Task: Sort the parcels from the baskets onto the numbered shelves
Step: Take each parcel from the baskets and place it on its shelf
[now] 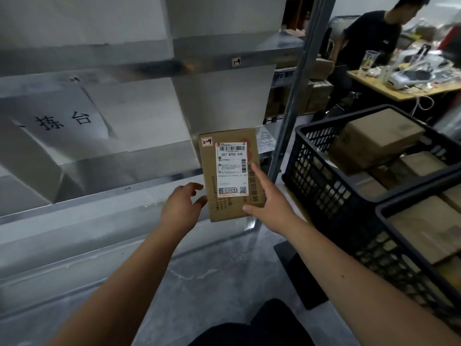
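Observation:
A brown cardboard parcel with a white shipping label and a small "2-4" sticker is held upright in front of the metal shelves. My right hand grips its right side, fingers on the label face. At the parcel's lower left edge, my left hand has its fingers curled and touching the box. To the right stand black plastic baskets holding several more brown parcels.
The upper shelf rail carries a small "1-4" tag. A paper sign lies on a shelf at the left. Behind the baskets, a person in black sits at a cluttered wooden desk. Grey floor shows below.

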The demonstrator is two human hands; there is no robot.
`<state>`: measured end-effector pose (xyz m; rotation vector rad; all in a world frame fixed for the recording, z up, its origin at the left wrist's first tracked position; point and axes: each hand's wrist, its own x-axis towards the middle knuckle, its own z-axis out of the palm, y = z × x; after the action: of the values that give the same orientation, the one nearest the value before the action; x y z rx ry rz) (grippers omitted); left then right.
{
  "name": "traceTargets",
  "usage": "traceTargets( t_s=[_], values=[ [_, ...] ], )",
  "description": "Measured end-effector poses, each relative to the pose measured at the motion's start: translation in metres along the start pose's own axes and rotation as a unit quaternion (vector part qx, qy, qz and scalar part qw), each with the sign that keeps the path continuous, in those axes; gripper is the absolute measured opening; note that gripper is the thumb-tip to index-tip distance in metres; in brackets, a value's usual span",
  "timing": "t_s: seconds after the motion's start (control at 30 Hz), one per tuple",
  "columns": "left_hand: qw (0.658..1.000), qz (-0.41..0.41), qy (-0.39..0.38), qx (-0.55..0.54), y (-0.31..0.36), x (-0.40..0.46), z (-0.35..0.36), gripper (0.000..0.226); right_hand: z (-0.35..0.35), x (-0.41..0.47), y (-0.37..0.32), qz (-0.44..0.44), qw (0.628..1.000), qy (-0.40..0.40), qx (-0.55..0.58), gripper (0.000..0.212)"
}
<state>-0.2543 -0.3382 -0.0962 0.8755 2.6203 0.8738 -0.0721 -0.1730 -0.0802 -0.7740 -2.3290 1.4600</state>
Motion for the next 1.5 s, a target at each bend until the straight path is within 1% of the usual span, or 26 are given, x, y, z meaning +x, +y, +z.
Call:
traceTargets(
  t_s=[0.13, 0.27, 0.4, 0.47, 0.53, 0.63, 0.67, 0.77, 0.9, 1.03, 1.1, 1.27, 1.4, 1.5],
  values=[
    [1.0, -0.009, 0.007, -0.016, 0.004, 0.027, 0.013, 0.034, -0.004, 0.026, 0.012, 0.02, 1.0, 0.014, 0.007, 0.124],
    [0.998, -0.02, 0.047, -0.039, 0.011, 0.061, 0.023, 0.03, -0.016, 0.067, 0.024, 0.033, 0.999, 0.005, 0.013, 0.131],
    [0.993, -0.043, 0.07, -0.08, 0.023, 0.095, 0.035, 0.022, -0.024, 0.124, 0.04, 0.028, 0.999, -0.008, 0.026, 0.135],
    [0.992, -0.048, 0.08, -0.086, 0.028, 0.11, 0.041, 0.02, -0.026, 0.153, 0.048, 0.02, 0.999, -0.013, 0.035, 0.128],
    [0.99, -0.068, 0.091, -0.084, 0.033, 0.124, 0.047, 0.02, -0.027, 0.177, 0.057, 0.01, 0.998, -0.018, 0.051, 0.111],
    [0.985, -0.104, 0.094, -0.1, 0.034, 0.144, 0.055, 0.03, -0.028, 0.209, 0.066, -0.012, 0.998, -0.021, 0.063, 0.09],
    [0.984, -0.108, 0.092, -0.106, 0.035, 0.15, 0.057, 0.034, -0.027, 0.218, 0.069, -0.017, 0.998, -0.017, 0.06, 0.086],
    [0.984, -0.101, 0.081, -0.123, 0.034, 0.163, 0.06, 0.044, -0.026, 0.241, 0.072, -0.014, 0.999, -0.002, 0.037, 0.081],
    [0.988, -0.07, 0.065, -0.125, 0.034, 0.175, 0.062, 0.053, -0.02, 0.269, 0.071, -0.034, 0.999, 0.032, 0.005, 0.073],
    [0.988, -0.07, 0.047, -0.13, 0.027, 0.188, 0.073, 0.06, -0.003, 0.293, 0.077, -0.043, 0.997, 0.065, 0.001, 0.075],
    [0.984, -0.082, 0.043, -0.15, 0.024, 0.193, 0.08, 0.061, 0.008, 0.303, 0.084, -0.045, 0.996, 0.075, -0.005, 0.076],
    [0.976, -0.083, 0.018, -0.202, 0.018, 0.205, 0.093, 0.076, 0.03, 0.317, 0.097, -0.048, 0.994, 0.098, -0.029, 0.078],
    [0.963, -0.102, 0.029, -0.247, 0.019, 0.216, 0.099, 0.081, 0.041, 0.326, 0.1, -0.054, 0.991, 0.111, -0.053, 0.074],
    [0.956, -0.111, 0.041, -0.268, 0.018, 0.223, 0.101, 0.085, 0.046, 0.332, 0.098, -0.044, 0.992, 0.103, -0.058, 0.072]
  ],
)
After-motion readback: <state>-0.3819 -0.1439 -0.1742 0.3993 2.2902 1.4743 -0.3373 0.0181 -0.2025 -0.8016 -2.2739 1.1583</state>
